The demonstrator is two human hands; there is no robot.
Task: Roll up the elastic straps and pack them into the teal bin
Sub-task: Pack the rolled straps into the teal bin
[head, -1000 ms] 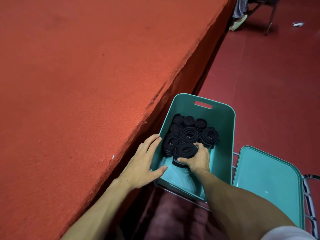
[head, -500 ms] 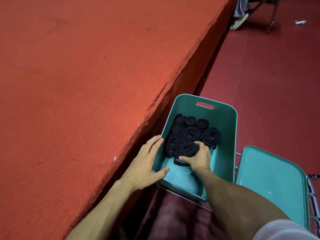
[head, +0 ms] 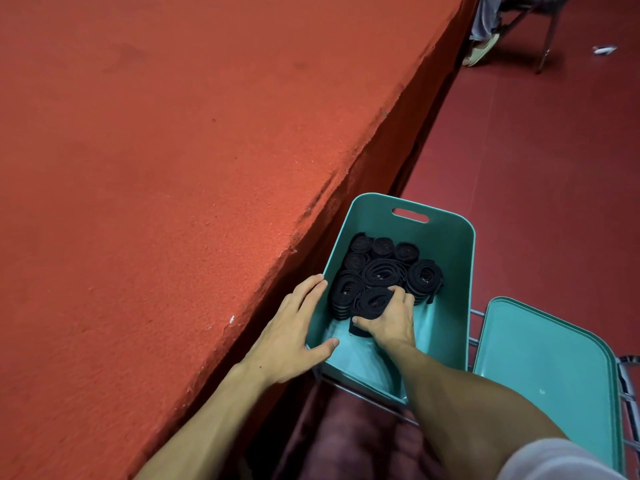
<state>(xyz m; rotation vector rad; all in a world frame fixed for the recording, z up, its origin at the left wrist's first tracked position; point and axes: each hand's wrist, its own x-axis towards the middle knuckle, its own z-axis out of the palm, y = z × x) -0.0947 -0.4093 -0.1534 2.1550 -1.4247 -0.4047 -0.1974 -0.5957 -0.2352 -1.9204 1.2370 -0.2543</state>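
The teal bin (head: pixel 450 258) sits on a metal rack beside the red table, with a handle slot in its far wall. Several rolled black elastic straps (head: pixel 384 271) lie packed in its far half. My right hand (head: pixel 391 323) is inside the bin, fingers curled over the nearest rolled strap (head: pixel 372 301), pressing it against the others. My left hand (head: pixel 294 334) grips the bin's left rim, fingers outside and thumb inside. The near part of the bin floor is bare.
A large red felt-covered table (head: pixel 173 168) fills the left. A teal lid (head: pixel 547 372) lies on the metal rack to the bin's right. Dark red floor stretches beyond; a seated person's foot (head: pixel 481 50) and chair legs are at the top right.
My right hand has pushed the nearest rolled strap slightly farther in against the packed rolls. My left hand stays on the bin's rim.
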